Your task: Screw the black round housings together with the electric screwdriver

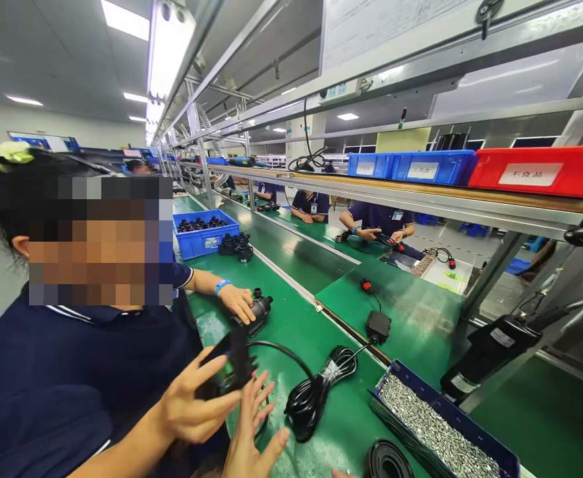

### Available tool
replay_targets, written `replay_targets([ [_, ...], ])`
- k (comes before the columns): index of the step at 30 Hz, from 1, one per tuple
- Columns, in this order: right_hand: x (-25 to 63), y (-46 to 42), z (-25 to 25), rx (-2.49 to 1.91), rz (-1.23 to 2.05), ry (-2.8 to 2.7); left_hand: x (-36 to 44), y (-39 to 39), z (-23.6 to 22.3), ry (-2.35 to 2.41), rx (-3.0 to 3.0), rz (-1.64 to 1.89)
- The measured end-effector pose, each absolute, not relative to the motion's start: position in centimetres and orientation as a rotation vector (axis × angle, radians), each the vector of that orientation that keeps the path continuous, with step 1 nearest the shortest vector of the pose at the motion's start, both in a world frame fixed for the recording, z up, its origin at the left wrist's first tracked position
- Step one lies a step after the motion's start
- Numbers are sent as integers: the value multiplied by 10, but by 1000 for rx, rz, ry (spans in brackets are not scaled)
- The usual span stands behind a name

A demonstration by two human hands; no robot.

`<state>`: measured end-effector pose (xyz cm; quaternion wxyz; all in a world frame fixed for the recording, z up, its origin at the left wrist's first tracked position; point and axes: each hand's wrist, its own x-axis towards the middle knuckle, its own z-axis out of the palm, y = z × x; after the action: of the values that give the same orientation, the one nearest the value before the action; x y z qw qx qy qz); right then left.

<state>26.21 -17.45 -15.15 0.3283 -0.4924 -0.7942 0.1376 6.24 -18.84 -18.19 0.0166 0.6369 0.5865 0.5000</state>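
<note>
My left hand (pixel 251 431) rises from the bottom edge, fingers spread and thumb apart. Its fingertips are close beside a black housing (pixel 239 358) with green inside, perhaps a circuit board; I cannot tell whether they touch. That housing is in the hand (pixel 192 401) of the co-worker at left. A black cable runs from near the housing to a bundled cable coil (pixel 309 398) on the green table. Only a small bit of what looks like my right hand (pixel 342 474) shows at the bottom edge, its fingers hidden.
The co-worker's other hand (pixel 239 304) rests on a black pump-like part (pixel 260 309). A blue tray of screws (pixel 396 368) and a black roll (pixel 387 459) lie at right. A black box (pixel 378 326) sits beyond. A hanging black tool (pixel 493 352) and shelf bins (pixel 423 166) flank the bench.
</note>
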Motion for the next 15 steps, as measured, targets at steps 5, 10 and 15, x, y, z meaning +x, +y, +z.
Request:
replay_targets([
  [5,352,-120,-118,-1417,379,-2111,54,-143,-172,1655,2044,1378],
  [10,347,-36,-100,-1809,722,-2307,87,-127,-175,1612,2078,1235],
  [15,297,-4,-121,-2011,773,-2288,80,-170,-166,1725,2053,1124],
])
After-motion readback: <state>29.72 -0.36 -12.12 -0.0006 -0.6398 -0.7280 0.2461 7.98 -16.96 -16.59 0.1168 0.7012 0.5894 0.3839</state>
